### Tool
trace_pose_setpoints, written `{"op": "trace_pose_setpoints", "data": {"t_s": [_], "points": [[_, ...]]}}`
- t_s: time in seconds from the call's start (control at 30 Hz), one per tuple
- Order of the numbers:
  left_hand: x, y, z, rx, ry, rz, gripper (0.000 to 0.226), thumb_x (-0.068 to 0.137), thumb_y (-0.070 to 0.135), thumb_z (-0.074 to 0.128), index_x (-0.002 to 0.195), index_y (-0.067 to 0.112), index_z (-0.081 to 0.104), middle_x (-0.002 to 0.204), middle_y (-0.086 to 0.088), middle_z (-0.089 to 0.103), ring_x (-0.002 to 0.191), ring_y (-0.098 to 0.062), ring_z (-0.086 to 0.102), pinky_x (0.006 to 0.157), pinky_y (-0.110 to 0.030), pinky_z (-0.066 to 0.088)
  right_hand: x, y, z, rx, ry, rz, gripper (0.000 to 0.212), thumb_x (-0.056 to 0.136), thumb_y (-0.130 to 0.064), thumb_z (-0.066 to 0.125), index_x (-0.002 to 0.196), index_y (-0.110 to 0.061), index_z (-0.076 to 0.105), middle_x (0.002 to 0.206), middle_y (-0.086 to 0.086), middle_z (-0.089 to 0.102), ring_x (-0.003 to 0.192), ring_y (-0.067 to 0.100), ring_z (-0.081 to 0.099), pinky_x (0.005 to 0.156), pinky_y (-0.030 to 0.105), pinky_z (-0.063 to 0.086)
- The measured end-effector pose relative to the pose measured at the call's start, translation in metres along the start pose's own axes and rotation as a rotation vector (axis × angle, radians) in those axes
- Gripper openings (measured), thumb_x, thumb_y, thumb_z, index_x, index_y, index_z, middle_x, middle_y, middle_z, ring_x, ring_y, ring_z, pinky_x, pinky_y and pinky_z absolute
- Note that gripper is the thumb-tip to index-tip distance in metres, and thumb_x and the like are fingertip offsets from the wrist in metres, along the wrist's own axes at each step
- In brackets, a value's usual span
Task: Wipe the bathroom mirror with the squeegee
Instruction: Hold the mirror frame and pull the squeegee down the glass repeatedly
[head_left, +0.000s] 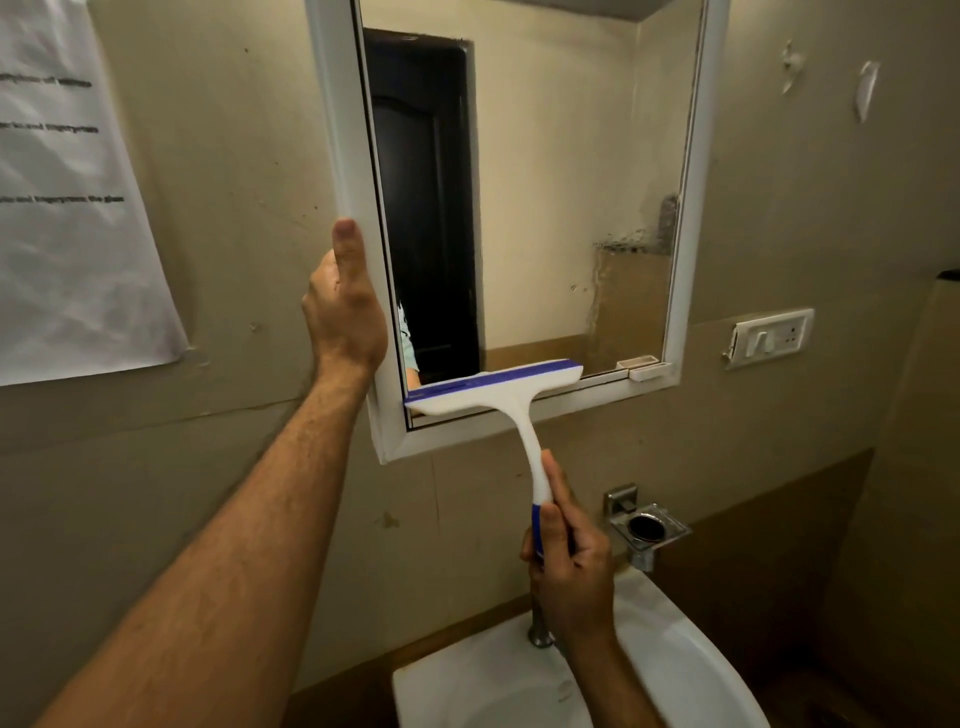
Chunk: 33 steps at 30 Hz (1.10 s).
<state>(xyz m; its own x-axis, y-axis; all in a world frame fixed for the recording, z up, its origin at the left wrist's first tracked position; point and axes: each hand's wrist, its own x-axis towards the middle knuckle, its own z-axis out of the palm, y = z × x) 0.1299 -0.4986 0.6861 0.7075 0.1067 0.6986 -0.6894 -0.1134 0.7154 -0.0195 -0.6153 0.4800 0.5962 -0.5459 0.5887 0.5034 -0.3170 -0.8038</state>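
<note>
One mirror (545, 208), one squeegee (498, 395), two hands (345, 306)

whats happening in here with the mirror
A person is wiping a white-framed bathroom mirror with a white and blue squeegee. The right hand grips the squeegee's handle from below, and the blade sits at the very bottom of the glass, by the lower left corner of the frame. The left hand is on the mirror's left frame edge, thumb pointing up, apparently steadying it. A white sink sits below.

Dim warm light, dark corners, edges bowed, slightly soft
</note>
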Motion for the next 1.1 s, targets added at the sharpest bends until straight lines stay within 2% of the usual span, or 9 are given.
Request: {"op": "trace_pose_setpoints", "data": {"t_s": [0.07,0.13,0.27,0.4,0.53,0.7,0.87,1.03,1.1], "points": [[0.001,0.0,0.0,0.003,0.007,-0.004,0.059,0.099,0.057,0.021,0.076,0.009,0.047,0.064,-0.002,0.04,0.056,-0.012,0.039,0.049,-0.017,0.034,0.007,-0.008,-0.001,0.007,0.011,-0.009,0.042,0.087,-0.062,0.048,0.129,-0.06,0.047,0.068,0.0,0.059,0.056,0.009,0.047,0.05,0.022,0.044],[0.001,0.0,0.0,-0.013,-0.005,-0.003,0.062,0.098,0.06,0.021,0.078,0.009,0.05,0.068,-0.007,0.043,0.06,-0.019,0.042,0.055,-0.028,0.035,0.022,-0.019,-0.002,0.031,0.021,-0.02,0.036,0.094,-0.048,0.046,0.128,-0.061,0.046,0.07,-0.002,0.059,0.056,0.008,0.047,0.048,0.02,0.043],[0.003,-0.001,-0.001,-0.006,-0.013,-0.001,0.06,0.094,0.065,0.019,0.072,0.016,0.044,0.064,-0.003,0.041,0.058,-0.019,0.04,0.054,-0.031,0.032,0.046,-0.038,-0.005,0.042,0.021,-0.014,0.04,0.092,-0.043,0.041,0.122,-0.069,0.044,0.097,0.003,0.06,0.058,0.005,0.05,0.047,0.017,0.043],[0.003,0.0,-0.001,0.001,0.007,-0.01,0.058,0.098,0.061,0.019,0.071,0.016,0.044,0.062,0.001,0.041,0.055,-0.012,0.039,0.052,-0.028,0.034,0.032,-0.018,-0.012,0.046,0.023,0.026,0.041,0.09,-0.039,0.045,0.119,-0.067,0.049,0.071,-0.005,0.06,0.057,0.01,0.048,0.048,0.019,0.043],[-0.003,0.002,0.0,-0.002,0.015,-0.017,0.053,0.101,0.054,0.019,0.074,0.019,0.047,0.065,0.001,0.041,0.054,-0.007,0.036,0.044,-0.012,0.029,0.015,-0.003,-0.023,0.027,0.031,0.07,0.041,0.088,-0.037,0.048,0.116,-0.067,0.052,0.072,-0.006,0.062,0.059,0.012,0.048,0.05,0.018,0.045],[-0.004,0.004,-0.002,-0.013,0.017,-0.007,0.06,0.1,0.057,0.019,0.086,0.011,0.055,0.074,-0.007,0.047,0.061,-0.012,0.041,0.055,-0.023,0.036,0.051,-0.036,-0.026,0.03,0.041,0.02,0.04,0.091,-0.041,0.044,0.126,-0.061,0.048,0.072,0.011,0.055,0.056,0.011,0.047,0.045,0.021,0.042],[0.0,0.002,-0.003,-0.019,0.019,-0.01,0.072,0.098,0.061,0.019,0.092,0.001,0.058,0.073,-0.008,0.048,0.063,-0.016,0.044,0.06,-0.032,0.037,0.079,-0.053,-0.022,0.057,0.052,-0.028,0.04,0.091,-0.04,0.043,0.129,-0.055,0.048,0.072,0.009,0.056,0.052,0.009,0.046,0.041,0.02,0.041],[-0.001,0.0,-0.002,-0.047,0.003,0.002,0.072,0.098,0.059,0.019,0.088,-0.001,0.057,0.071,-0.009,0.044,0.061,-0.018,0.041,0.056,-0.03,0.035,0.042,-0.011,-0.027,0.088,0.049,0.057,0.038,0.089,-0.041,0.045,0.124,-0.055,0.05,0.078,0.005,0.057,0.054,0.009,0.048,0.044,0.018,0.043],[-0.001,0.0,-0.001,-0.052,0.002,0.008,0.073,0.098,0.058,0.02,0.089,-0.003,0.057,0.071,-0.009,0.044,0.062,-0.018,0.041,0.056,-0.03,0.034,0.027,0.003,-0.031,0.051,0.071,0.069,0.036,0.088,-0.052,0.05,0.124,-0.057,0.054,0.071,0.001,0.057,0.057,0.014,0.047,0.046,0.02,0.044]]}}
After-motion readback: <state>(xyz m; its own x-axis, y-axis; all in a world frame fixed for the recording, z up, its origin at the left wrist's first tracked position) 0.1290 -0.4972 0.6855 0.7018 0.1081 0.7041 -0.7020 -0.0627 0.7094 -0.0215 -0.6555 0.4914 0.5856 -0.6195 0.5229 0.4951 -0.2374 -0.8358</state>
